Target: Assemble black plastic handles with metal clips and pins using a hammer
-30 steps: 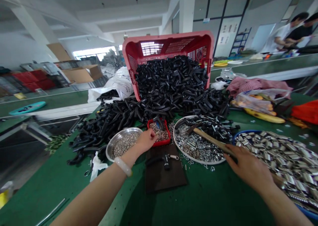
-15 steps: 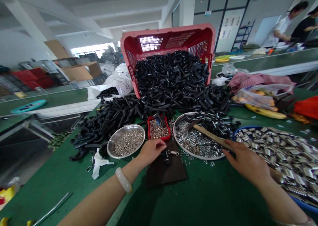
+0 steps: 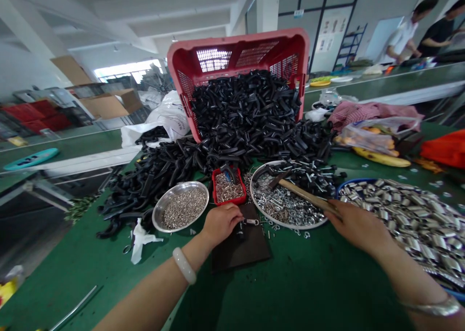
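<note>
My left hand (image 3: 222,222) is closed in a pinch over a dark flat plate (image 3: 241,253). Its fingertips meet beside a small spring (image 3: 250,222) and a black part (image 3: 240,234) lying on that plate. What sits between the fingertips is too small to make out. My right hand (image 3: 358,227) is wrapped round the wooden handle of a hammer (image 3: 305,194). The hammer's head rests over a white round tray (image 3: 254,202) of small metal pieces and black parts. Behind my left hand stand a red tray (image 3: 214,195) and a metal bowl (image 3: 155,219) of tiny metal pieces.
A tilted red crate (image 3: 236,42) spills black parts (image 3: 250,122) across the green table (image 3: 298,292). At the right are a blue-rimmed tray (image 3: 358,181) of metal pieces and a banana (image 3: 381,157). A metal rod (image 3: 74,307) lies front left. Two people stand far right.
The whole view has shifted slightly left. My right hand has moved a little along the hammer handle, whose rear end no longer shows. My left hand stays at the plate.
</note>
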